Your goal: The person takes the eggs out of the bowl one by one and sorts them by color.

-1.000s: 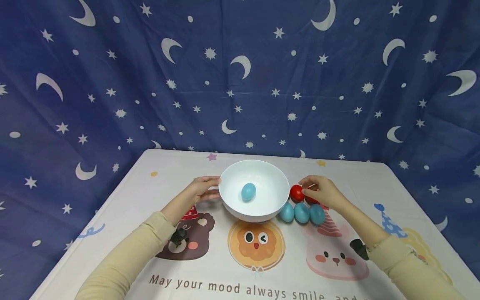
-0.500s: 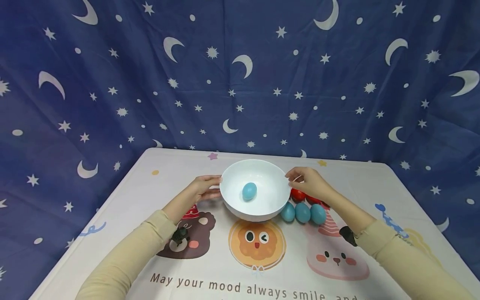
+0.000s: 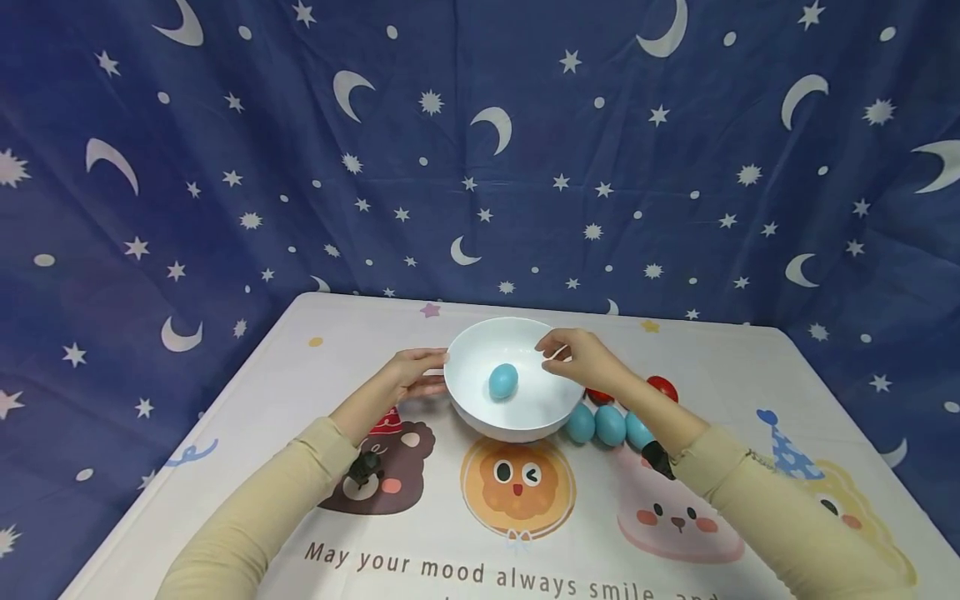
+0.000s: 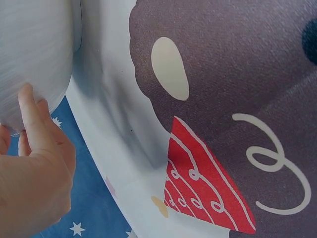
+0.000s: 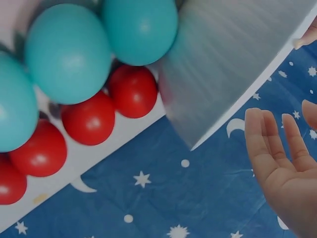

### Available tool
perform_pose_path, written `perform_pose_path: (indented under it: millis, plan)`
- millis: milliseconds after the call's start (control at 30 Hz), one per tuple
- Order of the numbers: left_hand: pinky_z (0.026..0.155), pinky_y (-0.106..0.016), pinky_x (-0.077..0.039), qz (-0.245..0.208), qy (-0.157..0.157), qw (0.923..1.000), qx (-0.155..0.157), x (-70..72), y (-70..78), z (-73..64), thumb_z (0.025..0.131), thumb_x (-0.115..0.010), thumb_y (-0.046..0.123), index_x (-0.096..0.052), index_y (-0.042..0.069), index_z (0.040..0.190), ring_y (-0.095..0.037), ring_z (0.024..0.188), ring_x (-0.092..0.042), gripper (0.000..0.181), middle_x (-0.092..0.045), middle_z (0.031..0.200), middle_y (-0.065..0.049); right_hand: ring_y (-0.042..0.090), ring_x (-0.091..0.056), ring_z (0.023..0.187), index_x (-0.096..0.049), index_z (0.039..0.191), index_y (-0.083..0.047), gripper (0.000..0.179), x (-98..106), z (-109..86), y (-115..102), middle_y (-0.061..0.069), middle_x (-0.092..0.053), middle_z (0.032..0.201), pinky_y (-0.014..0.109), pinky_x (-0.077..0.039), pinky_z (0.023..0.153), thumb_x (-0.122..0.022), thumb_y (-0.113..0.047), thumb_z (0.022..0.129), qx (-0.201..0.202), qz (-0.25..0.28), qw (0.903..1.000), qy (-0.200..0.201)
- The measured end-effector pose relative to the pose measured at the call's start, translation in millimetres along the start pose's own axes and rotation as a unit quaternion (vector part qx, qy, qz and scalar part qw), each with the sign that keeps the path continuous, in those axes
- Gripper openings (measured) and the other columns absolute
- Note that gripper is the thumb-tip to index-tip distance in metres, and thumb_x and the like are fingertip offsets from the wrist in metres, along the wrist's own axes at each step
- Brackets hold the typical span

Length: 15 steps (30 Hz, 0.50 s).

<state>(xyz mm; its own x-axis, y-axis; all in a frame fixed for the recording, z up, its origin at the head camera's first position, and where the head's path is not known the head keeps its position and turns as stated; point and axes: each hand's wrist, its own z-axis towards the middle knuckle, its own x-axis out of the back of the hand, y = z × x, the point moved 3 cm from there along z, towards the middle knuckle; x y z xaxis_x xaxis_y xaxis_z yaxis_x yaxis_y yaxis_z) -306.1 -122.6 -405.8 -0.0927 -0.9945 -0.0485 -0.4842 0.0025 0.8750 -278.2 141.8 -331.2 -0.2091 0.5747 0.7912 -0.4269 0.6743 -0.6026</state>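
Observation:
A white bowl (image 3: 517, 427) stands on the printed tablecloth with one teal egg (image 3: 503, 381) inside. My left hand (image 3: 405, 375) holds the bowl at its left side; in the left wrist view, its fingers (image 4: 35, 116) lie against the outer wall and the thumb is near the rim. My right hand (image 3: 581, 357) hovers over the bowl's right rim, fingers loosely bent. In the right wrist view that right hand (image 5: 285, 168) has nothing between its fingers. Outside the bowl, teal eggs (image 5: 69, 53) line up beside a row of red balls (image 5: 89, 119).
The right forearm partly covers the rows in the head view, where one red ball (image 3: 662, 388) shows behind it. A blue curtain (image 3: 480, 167) with moons and stars hangs behind the table (image 3: 360, 325). Dark wrist devices (image 3: 364, 469) sit at both cuffs.
My right hand has moved left from the red balls to over the bowl's right side. The left hand stays at the bowl, and the egg inside has not moved in it.

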Motion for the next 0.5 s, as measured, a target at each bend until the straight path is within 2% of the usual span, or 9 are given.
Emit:
perform_pose_path:
  millis: [267,500]
  plan:
    - [0.079,-0.027,-0.062,-0.004,0.0,1.0,0.001,0.6,-0.3,-0.9,0.095,-0.057,0.017,-0.049,0.009,0.137,-0.013,0.075,-0.066,0.044,-0.048,0.137,-0.019,0.033,-0.065,0.093,-0.062,0.111,0.006,0.029,-13.1,18.1,-4.7,0.025,-0.063,0.105,0.035,-0.062,0.08,-0.067,-0.004,0.084,0.013,0.008,0.9995,-0.026]
    - [0.075,-0.024,-0.062,0.003,-0.004,1.0,-0.001,0.0,0.5,-2.6,0.095,-0.057,0.017,-0.048,0.01,0.138,-0.011,0.072,-0.065,0.044,-0.048,0.137,-0.019,0.036,-0.06,0.104,-0.062,0.113,0.004,0.034,-28.0,28.4,-7.0,0.022,-0.062,0.114,0.041,-0.058,0.091,-0.071,-0.006,0.082,-0.018,0.018,0.9997,-0.007]
